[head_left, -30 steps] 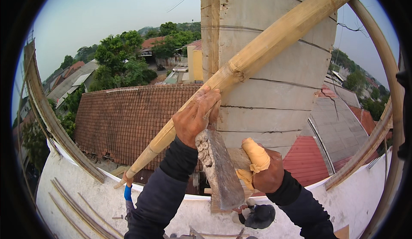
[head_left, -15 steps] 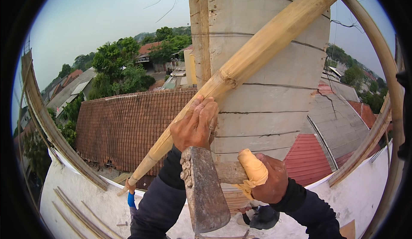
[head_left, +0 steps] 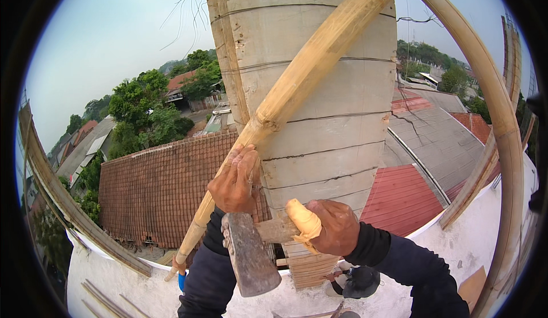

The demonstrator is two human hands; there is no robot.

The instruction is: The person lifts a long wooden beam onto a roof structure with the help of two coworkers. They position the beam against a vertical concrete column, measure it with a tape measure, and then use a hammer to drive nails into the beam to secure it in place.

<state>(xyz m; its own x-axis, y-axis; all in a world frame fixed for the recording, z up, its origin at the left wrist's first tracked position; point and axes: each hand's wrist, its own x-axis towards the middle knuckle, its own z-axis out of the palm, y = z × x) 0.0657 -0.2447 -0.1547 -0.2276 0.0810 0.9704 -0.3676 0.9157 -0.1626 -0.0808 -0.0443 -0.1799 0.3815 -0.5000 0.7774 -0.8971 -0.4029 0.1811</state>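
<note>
My left hand [head_left: 234, 178] grips a slanting bamboo pole [head_left: 302, 73] just below one of its knots, the fingers laid along its side. My right hand [head_left: 335, 227] is closed round the short wooden handle of a hatchet [head_left: 248, 255], on a part wrapped with yellow cloth [head_left: 304, 221]. The worn steel head hangs in front of my left forearm, wide edge downward and battered back end up near the left wrist. Behind the pole stands a tall boarded column [head_left: 331, 101] bound with several wires; the pole crosses it diagonally.
A co-worker's hand [head_left: 180, 265] with a blue cuff is at the pole's lower end. Far below, a person in a dark cap [head_left: 362, 282] is beside the column's base. A second bamboo pole [head_left: 505, 118] curves down at right. Boards [head_left: 85, 204] lean at left; tiled roofs [head_left: 165, 192] lie beyond.
The view has swung to the right, so column, pole and hands appear further left. The left hand keeps its hold near the knot, and the right keeps the hatchet.
</note>
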